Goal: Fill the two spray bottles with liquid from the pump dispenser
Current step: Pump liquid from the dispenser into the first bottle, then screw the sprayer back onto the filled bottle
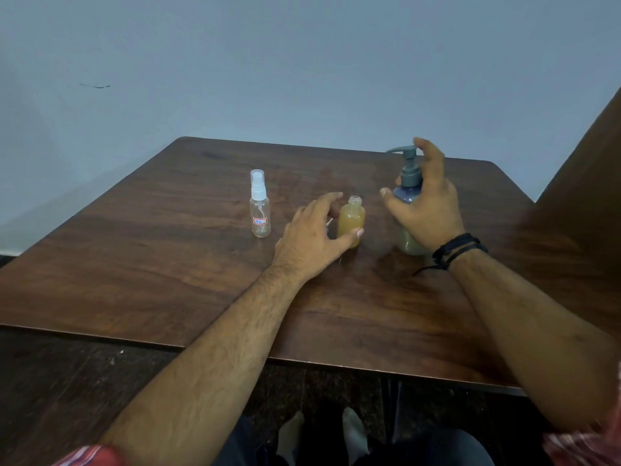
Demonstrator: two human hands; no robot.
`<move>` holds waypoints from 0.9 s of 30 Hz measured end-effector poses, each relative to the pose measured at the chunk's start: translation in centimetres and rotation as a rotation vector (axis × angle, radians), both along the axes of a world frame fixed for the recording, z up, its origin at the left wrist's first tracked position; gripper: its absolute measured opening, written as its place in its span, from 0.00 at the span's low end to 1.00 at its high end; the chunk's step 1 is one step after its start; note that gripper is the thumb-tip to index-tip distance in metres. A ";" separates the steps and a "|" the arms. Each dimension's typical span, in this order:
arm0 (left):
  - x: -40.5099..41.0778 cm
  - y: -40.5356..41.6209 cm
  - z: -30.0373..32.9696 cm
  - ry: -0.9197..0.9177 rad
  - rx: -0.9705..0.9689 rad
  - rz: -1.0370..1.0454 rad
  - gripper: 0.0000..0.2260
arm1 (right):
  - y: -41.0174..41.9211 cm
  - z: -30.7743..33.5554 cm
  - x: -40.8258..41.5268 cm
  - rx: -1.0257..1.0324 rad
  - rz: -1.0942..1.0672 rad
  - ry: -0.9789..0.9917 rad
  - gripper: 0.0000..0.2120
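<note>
L hand half open round uncapped amber-filled spray bottle, thumb touching; firm grip unclear. R hand loosely cupped on pump dispenser. Capped empty spray bottle stands apart on table.

The small clear plastic spray bottle with a white cap bears a white, red-bordered label whose handwritten marks are too small to read.

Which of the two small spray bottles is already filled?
The uncapped bottle by the left hand, full of amber liquid. The capped bottle farther left, with the white sprayer, looks empty.
</note>
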State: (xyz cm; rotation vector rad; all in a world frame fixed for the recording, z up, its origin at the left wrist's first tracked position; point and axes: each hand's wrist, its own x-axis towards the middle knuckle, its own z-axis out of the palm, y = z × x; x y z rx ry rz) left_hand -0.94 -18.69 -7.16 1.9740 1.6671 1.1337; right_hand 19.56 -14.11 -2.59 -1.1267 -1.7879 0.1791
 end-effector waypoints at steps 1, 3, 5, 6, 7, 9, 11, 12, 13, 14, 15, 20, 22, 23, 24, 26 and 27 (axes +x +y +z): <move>0.1 -0.1 0.0 -0.008 0.016 -0.001 0.33 | 0.4 -0.2 0.2 -0.007 -0.014 0.040 0.35; 0.2 -0.2 0.0 -0.001 0.049 -0.002 0.33 | 0.9 -0.5 0.5 -0.030 -0.052 0.091 0.31; 0.2 -0.2 0.0 0.023 0.082 -0.002 0.34 | 1.1 -0.9 0.8 -0.044 -0.080 0.103 0.27; 0.2 -0.2 0.0 0.037 0.098 -0.001 0.34 | 1.2 -1.0 0.9 -0.044 -0.086 0.099 0.25; 0.2 -0.1 0.0 0.058 0.111 0.001 0.34 | 1.2 -1.1 0.9 -0.041 -0.090 0.094 0.25; 0.2 -0.1 0.0 0.112 0.135 0.004 0.33 | 1.3 -1.2 1.0 -0.038 -0.105 0.078 0.25; 0.3 -0.2 0.0 0.157 0.164 0.005 0.32 | 1.3 -1.4 1.0 -0.047 -0.133 0.068 0.26; 0.4 -0.2 0.0 0.173 0.179 0.007 0.31 | 1.2 -1.4 0.9 -0.051 -0.147 0.066 0.27; 0.5 -0.3 0.0 0.188 0.192 0.009 0.30 | 1.1 -1.5 0.9 -0.051 -0.160 0.061 0.28; 0.5 -0.3 -0.1 0.203 0.200 0.011 0.30 | 1.0 -1.5 0.8 -0.050 -0.173 0.051 0.29; 0.6 -0.3 -0.1 0.223 0.207 0.012 0.29 | 0.8 -1.5 0.8 -0.050 -0.184 0.038 0.30; 0.6 -0.3 -0.2 0.253 0.207 0.007 0.28 | 0.1 -1.1 1.0 -0.092 -0.207 -0.040 0.33; 0.6 -0.4 -0.1 0.229 0.194 -0.005 0.29 | -0.3 -1.0 1.5 -0.125 -0.197 -0.058 0.37; 0.5 -0.4 0.0 0.197 0.188 -0.012 0.30 | -0.6 -1.0 1.7 -0.139 -0.191 -0.057 0.39; 0.5 -0.5 0.1 0.149 0.194 -0.017 0.31 | -1.0 -0.9 1.9 -0.148 -0.187 -0.050 0.40; 0.3 -0.6 0.3 0.038 0.247 -0.015 0.32 | -1.8 -0.6 2.3 -0.158 -0.202 -0.022 0.40; 0.2 -0.7 0.3 -0.011 0.288 -0.006 0.31 | -2.4 -0.5 2.5 -0.149 -0.219 -0.013 0.39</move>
